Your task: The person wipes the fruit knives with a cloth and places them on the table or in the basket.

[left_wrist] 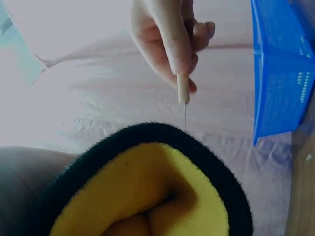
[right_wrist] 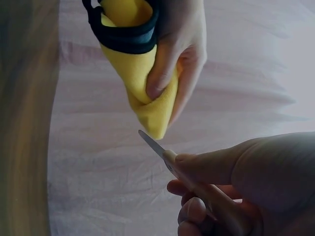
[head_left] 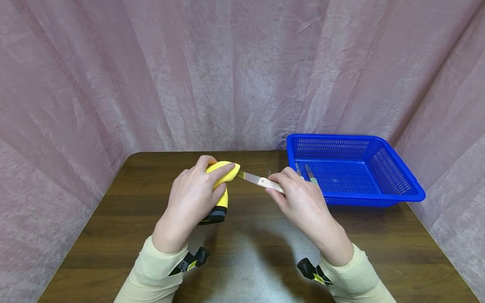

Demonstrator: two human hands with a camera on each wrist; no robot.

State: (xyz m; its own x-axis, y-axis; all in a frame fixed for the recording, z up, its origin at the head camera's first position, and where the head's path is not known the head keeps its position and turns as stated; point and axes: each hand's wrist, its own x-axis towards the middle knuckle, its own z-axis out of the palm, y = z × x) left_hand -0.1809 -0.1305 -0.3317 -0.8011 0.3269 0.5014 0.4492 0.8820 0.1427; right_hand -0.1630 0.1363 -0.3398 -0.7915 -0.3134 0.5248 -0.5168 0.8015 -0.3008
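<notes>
My left hand [head_left: 206, 176] grips a yellow cloth pouch with a black rim [head_left: 224, 185], holding it upright above the table; its thumb and fingers pinch the folded yellow top [right_wrist: 142, 93]. My right hand [head_left: 282, 185] holds a small knife [head_left: 259, 181] by its cream handle [left_wrist: 183, 89]. The thin blade [right_wrist: 150, 141] points left at the pouch's tip and ends right beside it; whether it touches is unclear. In the left wrist view the pouch's black rim [left_wrist: 147, 132] fills the foreground.
A blue plastic basket [head_left: 356, 201] stands at the right back of the brown wooden table [head_left: 113, 235], with two slim utensils [head_left: 308, 172] lying in its left part. Pink curtain closes off the back and both sides.
</notes>
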